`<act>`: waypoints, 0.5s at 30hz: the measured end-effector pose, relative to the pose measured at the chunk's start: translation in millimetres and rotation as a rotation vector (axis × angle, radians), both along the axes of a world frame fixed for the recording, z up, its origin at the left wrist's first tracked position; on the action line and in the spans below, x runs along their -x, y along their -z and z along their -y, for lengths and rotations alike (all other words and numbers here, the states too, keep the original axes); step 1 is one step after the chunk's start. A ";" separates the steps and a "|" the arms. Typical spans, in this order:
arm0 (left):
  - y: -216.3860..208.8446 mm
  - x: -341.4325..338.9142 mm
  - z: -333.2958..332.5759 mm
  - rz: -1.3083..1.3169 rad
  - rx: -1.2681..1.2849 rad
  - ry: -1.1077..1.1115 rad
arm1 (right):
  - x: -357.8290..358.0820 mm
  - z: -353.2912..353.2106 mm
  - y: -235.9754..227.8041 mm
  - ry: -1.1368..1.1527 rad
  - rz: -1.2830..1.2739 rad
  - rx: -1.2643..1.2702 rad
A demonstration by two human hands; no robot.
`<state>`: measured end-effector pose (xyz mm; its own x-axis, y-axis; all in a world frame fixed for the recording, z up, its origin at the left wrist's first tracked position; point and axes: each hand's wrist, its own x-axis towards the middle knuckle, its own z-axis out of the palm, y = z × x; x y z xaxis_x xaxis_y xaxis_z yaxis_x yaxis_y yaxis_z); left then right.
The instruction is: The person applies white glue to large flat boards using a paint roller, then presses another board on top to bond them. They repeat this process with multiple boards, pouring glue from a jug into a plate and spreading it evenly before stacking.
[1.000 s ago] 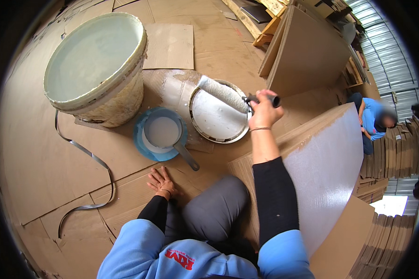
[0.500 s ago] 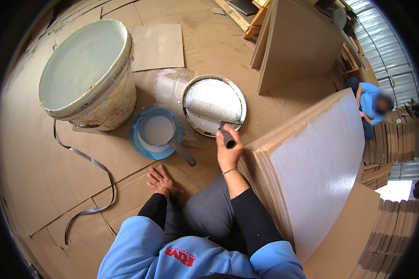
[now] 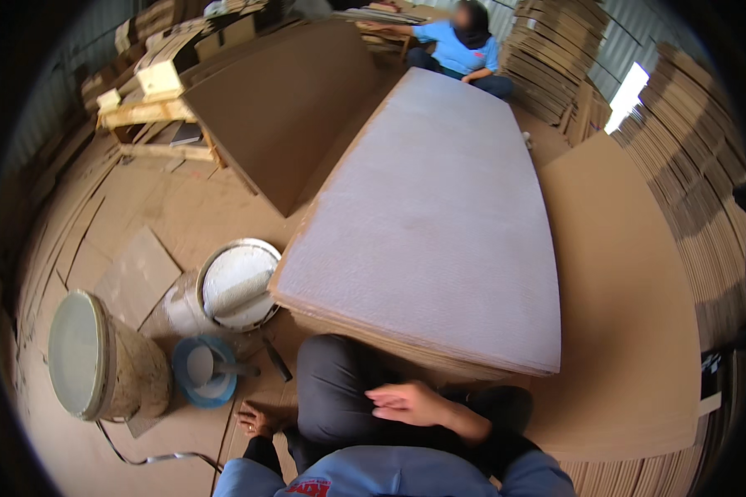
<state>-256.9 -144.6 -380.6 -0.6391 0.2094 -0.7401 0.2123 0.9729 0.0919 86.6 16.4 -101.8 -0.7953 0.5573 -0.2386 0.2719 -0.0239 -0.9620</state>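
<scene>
My left hand (image 3: pixel 255 419) rests on the cardboard floor beside my knee, its fingers spread. Above my lap, my right hand (image 3: pixel 416 404) is empty with the fingers stretched out, slightly blurred. A large stack of cardboard sheets (image 3: pixel 439 224) stands in front of me, its top sheet coated whitish. To its left, a paint roller (image 3: pixel 244 290) lies across the round white container (image 3: pixel 215 319), its dark handle (image 3: pixel 277 359) pointing toward me. Nearest my left hand is a blue basin (image 3: pixel 192 389), with a handled scoop (image 3: pixel 201 364) of white liquid in it.
A big stained bucket (image 3: pixel 133 369) of pale liquid stands at the left, a grey strap (image 3: pixel 162 457) beside it. Large boards (image 3: pixel 290 108) lean behind. A co-worker in a blue shirt (image 3: pixel 457 48) sits beyond the stack. Cardboard piles (image 3: pixel 680 166) line the right.
My right hand has let go of the roller and moved back over my lap. The view has swung right toward the coated stack. My left hand stays on the floor.
</scene>
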 end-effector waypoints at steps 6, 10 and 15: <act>41.6 12.5 7.8 -0.035 0.065 0.309 | -190.0 44.5 -0.6 1.151 0.018 -0.131; 35.5 1.0 5.7 0.013 0.038 0.663 | -268.0 52.8 29.1 1.805 -0.170 -0.037; -25.2 -10.3 -6.6 -0.019 -0.152 0.524 | -298.3 34.0 51.8 1.812 -0.266 0.021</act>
